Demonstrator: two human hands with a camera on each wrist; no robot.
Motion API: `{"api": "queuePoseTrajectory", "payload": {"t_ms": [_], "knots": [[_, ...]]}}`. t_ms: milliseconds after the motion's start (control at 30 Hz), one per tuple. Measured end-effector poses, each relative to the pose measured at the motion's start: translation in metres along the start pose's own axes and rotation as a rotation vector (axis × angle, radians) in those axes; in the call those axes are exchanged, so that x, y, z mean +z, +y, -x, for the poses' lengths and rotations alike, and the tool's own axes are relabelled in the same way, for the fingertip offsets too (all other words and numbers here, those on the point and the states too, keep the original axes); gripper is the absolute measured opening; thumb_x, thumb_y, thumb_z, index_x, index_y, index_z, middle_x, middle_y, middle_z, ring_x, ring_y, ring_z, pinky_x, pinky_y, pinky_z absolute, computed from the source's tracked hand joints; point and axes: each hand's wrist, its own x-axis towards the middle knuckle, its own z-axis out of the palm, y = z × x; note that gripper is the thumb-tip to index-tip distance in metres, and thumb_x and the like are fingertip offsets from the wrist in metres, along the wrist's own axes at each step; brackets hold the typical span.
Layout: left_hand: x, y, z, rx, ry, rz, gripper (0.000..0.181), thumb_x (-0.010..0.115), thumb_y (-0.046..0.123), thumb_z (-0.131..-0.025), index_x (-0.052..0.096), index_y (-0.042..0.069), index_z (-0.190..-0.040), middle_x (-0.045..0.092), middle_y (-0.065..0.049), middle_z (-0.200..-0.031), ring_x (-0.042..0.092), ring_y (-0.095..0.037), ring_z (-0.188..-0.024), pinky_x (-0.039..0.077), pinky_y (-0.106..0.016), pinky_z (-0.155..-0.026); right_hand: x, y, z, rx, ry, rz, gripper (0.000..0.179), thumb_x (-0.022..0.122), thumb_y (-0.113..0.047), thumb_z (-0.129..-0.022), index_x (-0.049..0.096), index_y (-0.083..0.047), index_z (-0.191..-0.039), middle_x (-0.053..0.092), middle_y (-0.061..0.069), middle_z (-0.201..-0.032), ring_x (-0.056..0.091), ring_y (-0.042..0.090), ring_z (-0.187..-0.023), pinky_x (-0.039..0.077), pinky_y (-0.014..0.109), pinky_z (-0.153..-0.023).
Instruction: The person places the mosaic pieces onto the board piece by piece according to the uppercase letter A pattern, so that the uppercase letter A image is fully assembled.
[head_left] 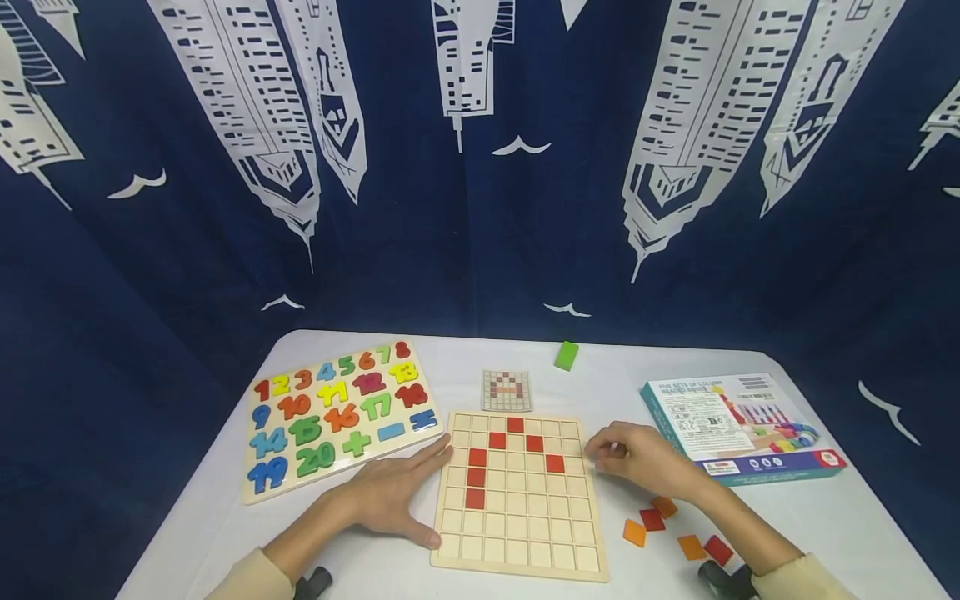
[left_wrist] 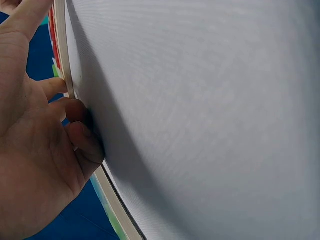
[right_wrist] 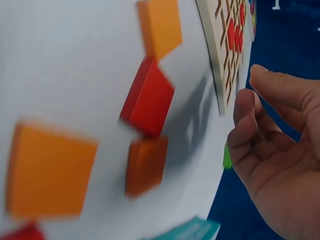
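Observation:
A wooden grid board (head_left: 517, 527) lies in the middle of the white table, with several red square tiles (head_left: 476, 477) set in its upper cells. My left hand (head_left: 390, 493) rests along the board's left edge, thumb and fingers spread. At the board's upper right edge is my right hand (head_left: 647, 457), its fingers loosely bent. Nothing shows between thumb and fingers of the right hand (right_wrist: 285, 140) in the right wrist view. Loose orange tiles (head_left: 634, 533) and red tiles (head_left: 652, 520) lie below the right forearm.
A small pattern card (head_left: 506, 392) lies just beyond the board. On the left is a number puzzle (head_left: 341, 484) with coloured numerals. A cardboard game box (head_left: 742, 427) lies at the right, and a green block (head_left: 567, 356) near the table's far edge.

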Motion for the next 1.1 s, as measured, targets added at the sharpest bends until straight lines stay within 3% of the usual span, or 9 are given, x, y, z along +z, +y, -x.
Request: {"api": "queuePoseTrajectory", "payload": {"t_ms": [400,667,833,1100], "knots": [[0.001,-0.001,0.001,-0.003,0.006,0.003,0.123,0.064,0.089,-0.065,0.021,0.027,-0.162,0.003,0.01,-0.17,0.044,-0.037,-0.14,0.042,-0.059,-0.103,-0.019,0.024,0.036,0.128,-0.214,-0.115,0.025,0.08,-0.023,-0.085,0.074,-0.02,-0.109,0.068,-0.003,-0.1,0.055,0.015,-0.079,0.046,0.024,-0.065],[0.001,0.0,0.001,-0.003,0.004,-0.004,0.123,0.063,0.09,-0.065,0.021,0.027,-0.162,0.003,0.01,-0.17,0.045,-0.037,-0.139,0.042,-0.059,-0.102,-0.02,0.031,0.051,0.146,-0.321,-0.064,0.027,0.084,-0.02,-0.079,0.071,-0.027,-0.102,0.062,-0.003,-0.097,0.054,0.02,-0.089,0.046,0.024,-0.072],[0.0,0.0,0.0,-0.002,0.0,-0.001,0.123,0.063,0.09,-0.065,0.02,0.027,-0.162,0.003,0.011,-0.17,0.043,-0.036,-0.14,0.042,-0.059,-0.103,-0.014,0.033,0.052,0.167,-0.325,-0.023,0.029,0.086,-0.016,-0.077,0.067,-0.029,-0.095,0.058,-0.002,-0.092,0.055,0.017,-0.084,0.048,0.024,-0.065],[0.0,0.0,0.0,-0.002,0.001,0.005,0.123,0.065,0.088,-0.065,0.02,0.027,-0.162,0.003,0.01,-0.17,0.043,-0.037,-0.141,0.042,-0.059,-0.103,-0.01,0.032,0.049,0.111,-0.286,0.042,0.031,0.086,-0.017,-0.076,0.064,-0.032,-0.091,0.056,-0.006,-0.088,0.054,0.012,-0.082,0.044,0.024,-0.064]]}}
